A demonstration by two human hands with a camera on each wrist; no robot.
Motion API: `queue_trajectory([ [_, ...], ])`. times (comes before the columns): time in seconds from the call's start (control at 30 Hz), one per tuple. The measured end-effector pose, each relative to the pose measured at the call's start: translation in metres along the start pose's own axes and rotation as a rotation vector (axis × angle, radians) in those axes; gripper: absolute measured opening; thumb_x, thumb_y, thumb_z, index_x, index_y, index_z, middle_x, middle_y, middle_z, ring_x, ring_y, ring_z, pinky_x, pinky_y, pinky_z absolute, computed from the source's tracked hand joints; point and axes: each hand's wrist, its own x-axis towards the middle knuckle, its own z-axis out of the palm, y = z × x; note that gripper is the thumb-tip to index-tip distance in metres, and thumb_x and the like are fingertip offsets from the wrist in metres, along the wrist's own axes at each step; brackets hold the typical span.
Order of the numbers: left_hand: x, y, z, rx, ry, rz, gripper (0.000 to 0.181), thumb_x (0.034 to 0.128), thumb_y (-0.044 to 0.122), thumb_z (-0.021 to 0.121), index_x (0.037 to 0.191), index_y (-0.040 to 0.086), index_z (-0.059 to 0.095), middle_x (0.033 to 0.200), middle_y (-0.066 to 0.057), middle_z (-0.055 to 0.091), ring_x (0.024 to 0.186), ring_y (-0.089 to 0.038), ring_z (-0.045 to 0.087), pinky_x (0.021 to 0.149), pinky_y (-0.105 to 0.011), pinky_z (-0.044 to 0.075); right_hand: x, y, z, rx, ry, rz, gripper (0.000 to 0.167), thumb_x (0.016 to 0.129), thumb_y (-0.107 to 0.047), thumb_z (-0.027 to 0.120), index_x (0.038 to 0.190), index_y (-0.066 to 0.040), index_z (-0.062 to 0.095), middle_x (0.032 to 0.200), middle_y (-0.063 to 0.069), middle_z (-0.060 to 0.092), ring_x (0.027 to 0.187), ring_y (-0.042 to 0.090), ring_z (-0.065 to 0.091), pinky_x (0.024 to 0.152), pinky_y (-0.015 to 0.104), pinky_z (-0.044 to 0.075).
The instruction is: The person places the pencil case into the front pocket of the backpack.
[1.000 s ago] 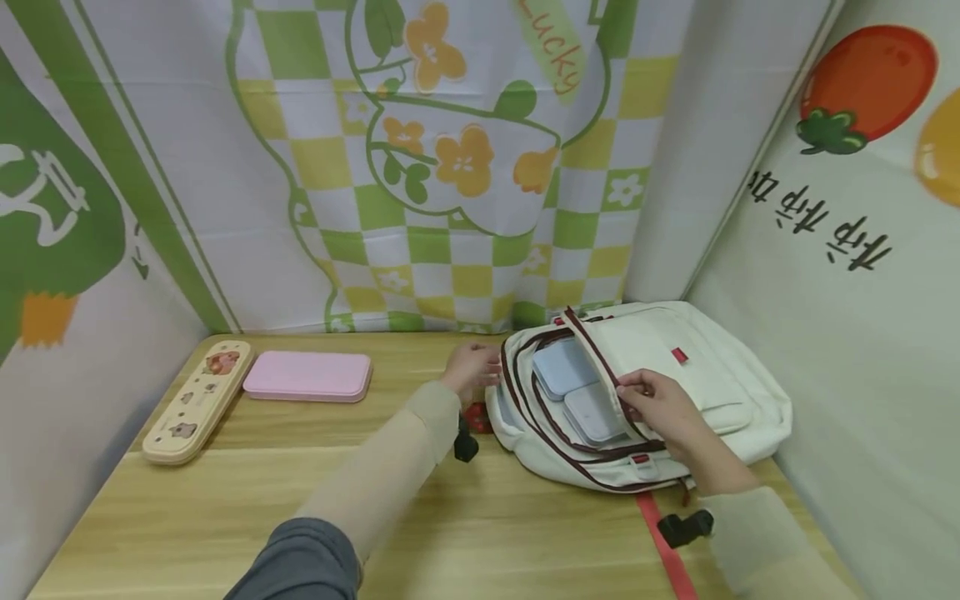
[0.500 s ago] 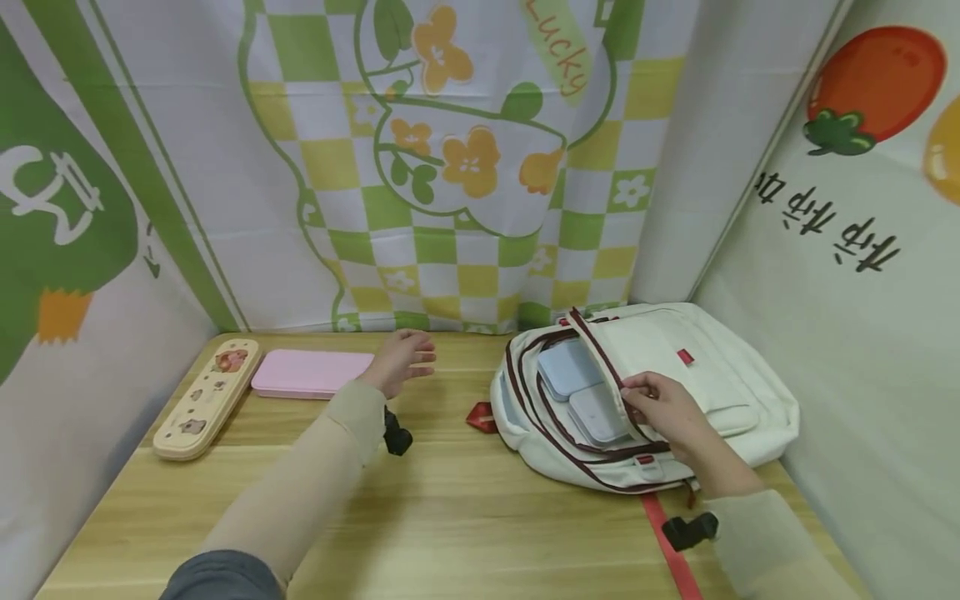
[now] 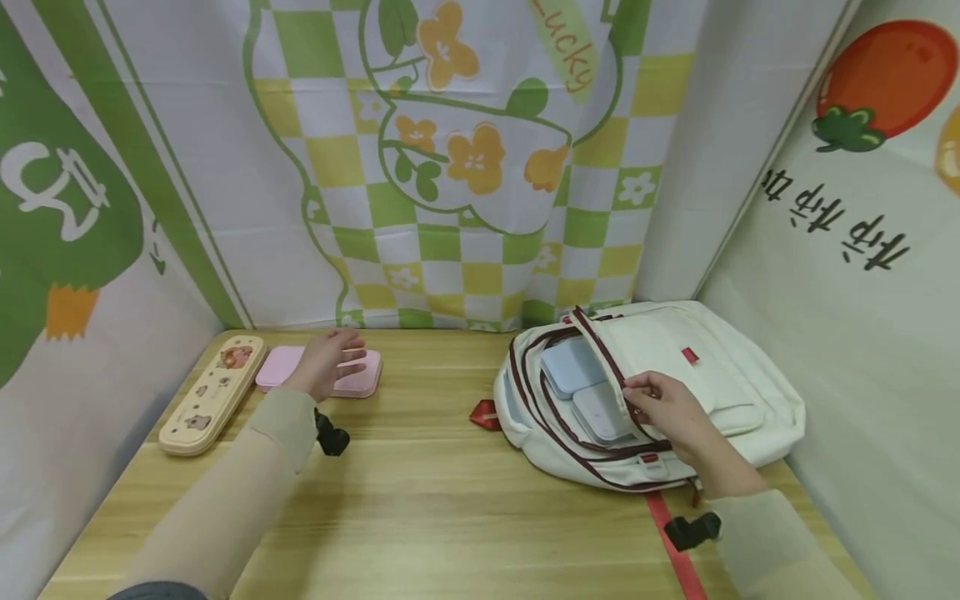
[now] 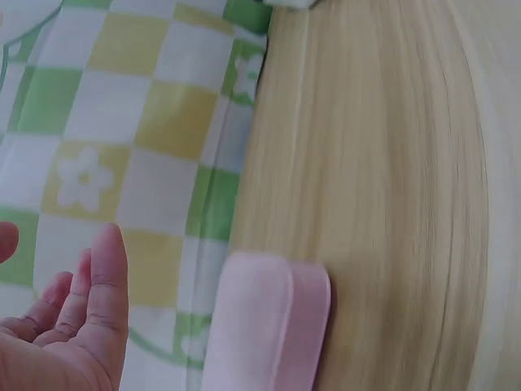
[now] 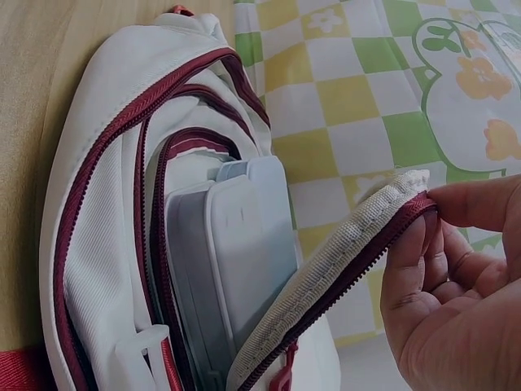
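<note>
A white backpack (image 3: 712, 350) with dark red zippers lies on its back at the right of the table. My right hand (image 3: 670, 414) pinches the zippered edge of its front pocket flap (image 5: 350, 269) between thumb and fingers, holding the pocket apart. Inside the pocket sit a light blue case (image 3: 572, 367) and a pale grey-white case (image 3: 602, 412), side by side. Over the pink pencil case (image 3: 360, 379) at the left hovers my left hand (image 3: 327, 364), fingers loosely extended and holding nothing. In the left wrist view it appears apart from the pink case.
A cream pencil case (image 3: 213, 396) with cartoon prints lies left of the pink one. A red tag (image 3: 485, 414) and a red strap (image 3: 677, 546) stick out from the backpack. Printed cloth (image 3: 465, 275) hangs along the back of the wooden table (image 3: 450, 508).
My left hand has moved from the backpack's left side leftward to above the pink pencil case. The right hand keeps holding the flap in the same spot.
</note>
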Motion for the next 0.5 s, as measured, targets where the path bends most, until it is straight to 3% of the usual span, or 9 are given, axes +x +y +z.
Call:
queue_trajectory([
  [0.17, -0.001, -0.008, -0.036, 0.005, 0.078, -0.030, 0.064, 0.1116, 0.025, 0.041, 0.161, -0.006, 0.015, 0.156, -0.028, 0.031, 0.135, -0.035, 0.045, 0.098, -0.033, 0.055, 0.001, 0.002, 0.000, 0.017, -0.006, 0.003, 0.024, 0.106, -0.004, 0.055, 0.120, 0.016, 0.055, 0.091, -0.001, 0.059, 0.076, 0.008, 0.055, 0.065, 0.022, 0.053],
  [0.33, -0.012, -0.021, -0.071, 0.040, 0.144, -0.050, 0.064, 0.1122, 0.026, 0.037, 0.160, -0.009, 0.013, 0.160, -0.032, 0.023, 0.138, -0.038, 0.041, 0.099, -0.032, 0.055, 0.002, 0.004, 0.002, 0.025, -0.014, 0.002, 0.025, 0.106, -0.003, 0.055, 0.122, 0.016, 0.054, 0.091, 0.000, 0.059, 0.078, 0.007, 0.055, 0.067, 0.022, 0.053],
  [0.4, -0.019, -0.025, -0.085, 0.038, 0.158, -0.054, 0.064, 0.1123, 0.025, 0.037, 0.160, -0.010, 0.012, 0.160, -0.033, 0.023, 0.129, -0.034, 0.050, 0.095, -0.030, 0.056, 0.001, 0.003, 0.003, 0.022, -0.015, -0.002, 0.025, 0.105, -0.003, 0.055, 0.122, 0.016, 0.055, 0.092, 0.000, 0.059, 0.078, 0.007, 0.056, 0.068, 0.022, 0.053],
  [0.5, -0.028, -0.028, -0.104, 0.021, 0.188, -0.063, 0.067, 0.1119, 0.025, 0.039, 0.160, -0.009, 0.008, 0.154, -0.031, 0.028, 0.106, -0.018, 0.059, 0.088, -0.026, 0.058, 0.001, 0.003, 0.004, 0.018, -0.022, -0.007, 0.025, 0.106, -0.004, 0.055, 0.121, 0.016, 0.055, 0.092, 0.001, 0.060, 0.079, 0.008, 0.056, 0.068, 0.022, 0.054],
])
